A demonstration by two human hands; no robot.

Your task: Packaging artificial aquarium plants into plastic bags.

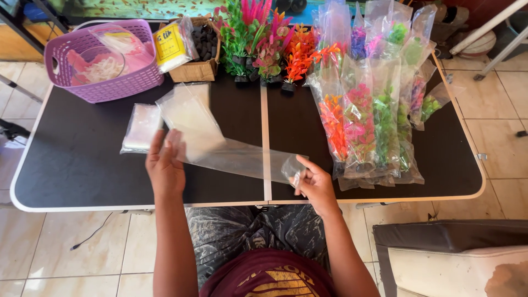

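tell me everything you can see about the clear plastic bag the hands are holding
The clear plastic bag is long, narrow, thin, see-through and empty, with glossy creases. It is stretched slantwise over the dark table, from upper left down to the right, crossing the table's middle seam. The left hand lies flat on its upper end, fingers spread. The right hand pinches the crumpled lower end between thumb and fingers. Its upper end overlaps the stack of clear bags lying flat behind it.
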